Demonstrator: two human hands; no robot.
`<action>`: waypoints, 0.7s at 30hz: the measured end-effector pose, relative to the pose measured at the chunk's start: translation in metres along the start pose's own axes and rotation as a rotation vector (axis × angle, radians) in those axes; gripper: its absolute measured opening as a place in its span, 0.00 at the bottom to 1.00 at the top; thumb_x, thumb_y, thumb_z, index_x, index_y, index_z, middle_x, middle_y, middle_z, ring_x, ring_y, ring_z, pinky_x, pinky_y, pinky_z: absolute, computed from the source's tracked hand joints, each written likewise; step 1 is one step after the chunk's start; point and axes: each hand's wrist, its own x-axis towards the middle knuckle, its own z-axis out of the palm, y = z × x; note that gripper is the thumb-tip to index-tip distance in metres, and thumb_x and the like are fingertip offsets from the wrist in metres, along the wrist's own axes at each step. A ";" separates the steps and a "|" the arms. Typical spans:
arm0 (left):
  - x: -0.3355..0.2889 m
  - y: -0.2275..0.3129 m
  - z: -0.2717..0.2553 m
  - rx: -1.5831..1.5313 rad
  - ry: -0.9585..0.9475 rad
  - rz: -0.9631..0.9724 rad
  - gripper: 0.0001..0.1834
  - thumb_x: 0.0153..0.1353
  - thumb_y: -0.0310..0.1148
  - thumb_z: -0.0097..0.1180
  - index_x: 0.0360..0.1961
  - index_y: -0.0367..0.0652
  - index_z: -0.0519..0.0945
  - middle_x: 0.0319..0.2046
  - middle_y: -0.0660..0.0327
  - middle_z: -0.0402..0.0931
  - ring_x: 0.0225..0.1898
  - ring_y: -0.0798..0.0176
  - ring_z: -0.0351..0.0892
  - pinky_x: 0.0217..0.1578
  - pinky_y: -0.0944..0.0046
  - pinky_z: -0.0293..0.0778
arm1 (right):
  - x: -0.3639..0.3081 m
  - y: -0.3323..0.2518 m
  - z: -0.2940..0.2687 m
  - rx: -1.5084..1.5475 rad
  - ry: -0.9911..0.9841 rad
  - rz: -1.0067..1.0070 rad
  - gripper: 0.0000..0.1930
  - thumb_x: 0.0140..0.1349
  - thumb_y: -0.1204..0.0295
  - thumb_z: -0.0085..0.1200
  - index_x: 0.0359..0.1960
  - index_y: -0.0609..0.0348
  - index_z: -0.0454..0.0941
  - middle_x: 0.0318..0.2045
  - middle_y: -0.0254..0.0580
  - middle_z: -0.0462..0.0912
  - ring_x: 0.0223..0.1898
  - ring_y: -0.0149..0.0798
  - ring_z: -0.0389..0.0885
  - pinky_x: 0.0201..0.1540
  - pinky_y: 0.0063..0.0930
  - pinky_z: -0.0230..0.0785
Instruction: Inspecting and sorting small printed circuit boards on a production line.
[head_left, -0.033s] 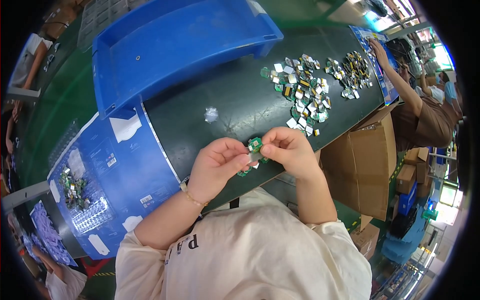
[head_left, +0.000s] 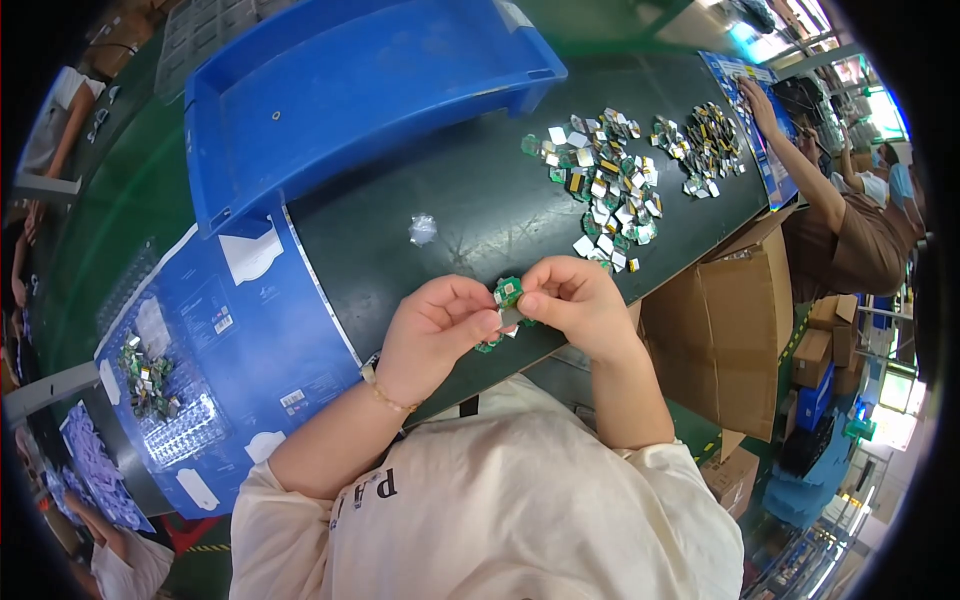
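Note:
Between my two hands, above the near edge of the dark table, is a small green circuit board (head_left: 508, 289) with a pale flat piece at its lower side. My left hand (head_left: 447, 318) pinches its left side between thumb and fingers. On the right side, the thumb and forefinger of my right hand (head_left: 578, 302) are closed on the same board. A few more green boards (head_left: 487, 346) lie below my fingers, partly hidden by them. Beyond my right hand spreads a loose heap of green boards with white and silver pieces (head_left: 612, 190).
A large blue tray (head_left: 350, 120) stands at the far left. Clear crumpled plastic (head_left: 422, 229) lies mid-table. Blue cardboard (head_left: 250, 330) at left bears bubble wrap with boards (head_left: 148, 380). A second heap (head_left: 712, 145) lies far right, near a co-worker's arm (head_left: 805, 180). A cardboard box (head_left: 715, 330) stands right.
The circuit board has tilted very slightly between my fingers. Both hands stay almost in place, still pinching it.

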 end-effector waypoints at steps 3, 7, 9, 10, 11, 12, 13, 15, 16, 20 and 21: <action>0.000 0.000 0.000 -0.045 -0.006 0.003 0.08 0.60 0.22 0.54 0.40 0.36 0.74 0.36 0.60 0.78 0.36 0.71 0.77 0.38 0.71 0.74 | -0.005 -0.007 0.002 -0.260 0.035 -0.011 0.06 0.53 0.77 0.62 0.30 0.63 0.76 0.25 0.27 0.77 0.25 0.18 0.70 0.27 0.13 0.61; -0.001 -0.001 -0.002 0.036 -0.015 -0.031 0.09 0.61 0.26 0.53 0.42 0.38 0.74 0.39 0.57 0.78 0.39 0.64 0.80 0.40 0.68 0.78 | -0.001 -0.013 0.002 -0.439 -0.044 -0.121 0.07 0.51 0.77 0.63 0.28 0.62 0.76 0.23 0.26 0.75 0.23 0.17 0.67 0.25 0.14 0.57; -0.001 -0.002 -0.004 0.016 -0.013 -0.078 0.10 0.63 0.27 0.52 0.44 0.39 0.75 0.40 0.56 0.78 0.39 0.62 0.80 0.40 0.67 0.79 | 0.002 -0.011 -0.001 -0.647 -0.097 -0.341 0.08 0.50 0.77 0.64 0.28 0.62 0.76 0.22 0.26 0.73 0.23 0.18 0.64 0.23 0.15 0.54; -0.002 -0.002 -0.005 0.017 -0.012 -0.079 0.10 0.63 0.27 0.52 0.44 0.39 0.75 0.40 0.56 0.78 0.39 0.62 0.80 0.40 0.67 0.79 | 0.002 -0.010 -0.001 -0.646 -0.097 -0.341 0.08 0.50 0.77 0.64 0.28 0.62 0.76 0.22 0.26 0.73 0.23 0.18 0.64 0.23 0.15 0.54; -0.002 -0.001 -0.004 -0.036 -0.028 -0.092 0.09 0.63 0.28 0.51 0.44 0.39 0.75 0.39 0.55 0.78 0.39 0.61 0.81 0.39 0.67 0.79 | 0.002 -0.009 -0.001 -0.490 -0.108 -0.262 0.08 0.50 0.76 0.64 0.27 0.61 0.75 0.24 0.27 0.72 0.24 0.18 0.65 0.25 0.14 0.56; -0.002 -0.001 -0.005 -0.089 -0.044 -0.104 0.09 0.64 0.29 0.50 0.44 0.40 0.75 0.39 0.55 0.78 0.39 0.60 0.81 0.39 0.66 0.79 | 0.002 -0.007 -0.001 -0.334 -0.118 -0.183 0.09 0.50 0.75 0.64 0.27 0.60 0.74 0.26 0.28 0.71 0.26 0.19 0.66 0.27 0.13 0.57; -0.001 -0.001 -0.005 -0.090 -0.043 -0.105 0.09 0.64 0.29 0.50 0.44 0.40 0.75 0.39 0.55 0.78 0.39 0.60 0.81 0.39 0.66 0.79 | 0.003 -0.005 0.001 -0.333 -0.118 -0.182 0.09 0.50 0.75 0.64 0.27 0.60 0.74 0.26 0.28 0.71 0.26 0.19 0.66 0.27 0.13 0.57; -0.001 -0.001 -0.007 -0.185 -0.043 -0.151 0.11 0.64 0.29 0.50 0.45 0.36 0.75 0.39 0.57 0.79 0.39 0.63 0.81 0.39 0.69 0.78 | 0.006 0.002 0.007 -0.011 -0.110 -0.077 0.08 0.53 0.76 0.62 0.28 0.61 0.74 0.27 0.29 0.72 0.27 0.21 0.68 0.29 0.14 0.61; -0.001 -0.001 -0.006 -0.186 -0.042 -0.154 0.11 0.64 0.29 0.50 0.45 0.36 0.75 0.39 0.57 0.79 0.39 0.63 0.81 0.39 0.69 0.78 | 0.006 0.003 0.008 -0.009 -0.108 -0.075 0.08 0.53 0.76 0.62 0.28 0.61 0.74 0.27 0.29 0.72 0.27 0.21 0.68 0.29 0.14 0.61; 0.000 -0.003 -0.010 -0.182 -0.037 -0.147 0.11 0.65 0.31 0.48 0.46 0.38 0.75 0.38 0.56 0.79 0.38 0.62 0.81 0.39 0.67 0.79 | 0.006 0.006 0.013 0.051 -0.065 -0.072 0.07 0.55 0.77 0.60 0.28 0.62 0.73 0.27 0.30 0.72 0.27 0.21 0.70 0.30 0.15 0.63; 0.000 -0.005 -0.011 -0.167 -0.036 -0.131 0.11 0.66 0.33 0.47 0.46 0.40 0.75 0.37 0.55 0.79 0.37 0.61 0.82 0.39 0.66 0.79 | 0.006 0.006 0.014 0.075 -0.058 -0.086 0.07 0.55 0.78 0.60 0.27 0.62 0.73 0.27 0.30 0.72 0.27 0.21 0.70 0.30 0.14 0.63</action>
